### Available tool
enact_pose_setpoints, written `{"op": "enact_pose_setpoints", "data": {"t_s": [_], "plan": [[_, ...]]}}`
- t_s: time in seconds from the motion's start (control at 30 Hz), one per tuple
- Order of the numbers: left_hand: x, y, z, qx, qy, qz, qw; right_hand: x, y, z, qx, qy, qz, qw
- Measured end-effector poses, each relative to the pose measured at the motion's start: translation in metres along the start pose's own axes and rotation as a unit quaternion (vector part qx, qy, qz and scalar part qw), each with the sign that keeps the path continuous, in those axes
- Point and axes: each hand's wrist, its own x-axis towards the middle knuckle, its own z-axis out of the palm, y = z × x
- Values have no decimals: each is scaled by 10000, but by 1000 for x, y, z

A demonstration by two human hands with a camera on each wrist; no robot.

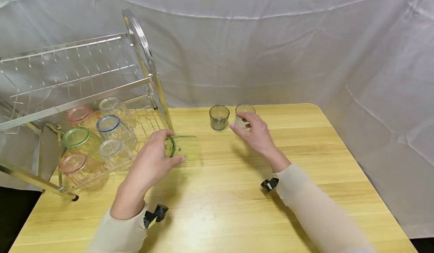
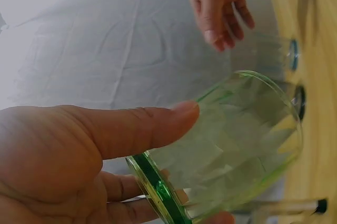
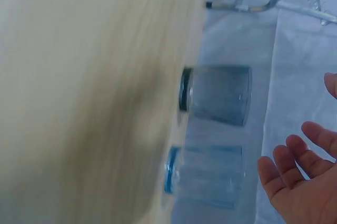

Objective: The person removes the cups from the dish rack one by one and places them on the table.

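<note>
My left hand (image 1: 152,160) grips a green-tinted glass tumbler (image 1: 184,149) near its thick green base, with the thumb along its side. In the left wrist view the tumbler (image 2: 237,150) is tilted, its wide mouth pointing away from the palm. My right hand (image 1: 255,136) is held with fingers parted beside a clear glass (image 1: 240,124), and holds nothing. In the right wrist view the fingers (image 3: 287,166) are apart from that clear glass (image 3: 208,176), whose base looks bluish. Left of it a smoky grey glass (image 1: 219,122) stands upright on the table.
A two-tier metal dish rack (image 1: 72,106) stands at the left. On its lower tier are several tumblers, among them a blue-ringed one (image 1: 113,128), a green-ringed one (image 1: 81,141) and a pink-ringed one (image 1: 79,168). A grey cloth (image 1: 217,57) hangs behind the wooden table (image 1: 237,215).
</note>
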Motion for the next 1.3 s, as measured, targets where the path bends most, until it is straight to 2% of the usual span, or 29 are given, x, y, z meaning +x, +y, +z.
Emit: {"op": "enact_pose_setpoints", "data": {"t_s": [0.23, 0.4, 0.53, 0.67, 0.97, 1.03, 1.3], "plan": [[20, 2, 22, -418, -188, 101, 9989, -16, -7, 13, 913, -532, 397, 9936], [30, 4, 35, -727, -202, 228, 9969, -22, -8, 20, 1688, -1169, 461, 9776], [35, 5, 43, -963, -193, 295, 9947, -26, -8, 26, 2349, -1702, 284, 9566], [37, 6, 48, -1166, -186, 376, 9923, -29, -8, 31, 3038, -2084, 246, 9293], [37, 8, 53, -1362, -238, 493, 9892, -35, -6, 36, 4510, -2471, 758, 8543], [37, 8, 54, -1391, -260, 474, 9888, -35, -6, 38, 4640, -2504, 731, 8465], [39, 7, 59, -1542, -256, 537, 9862, -37, -5, 38, 4900, -2300, 602, 8387]]}}
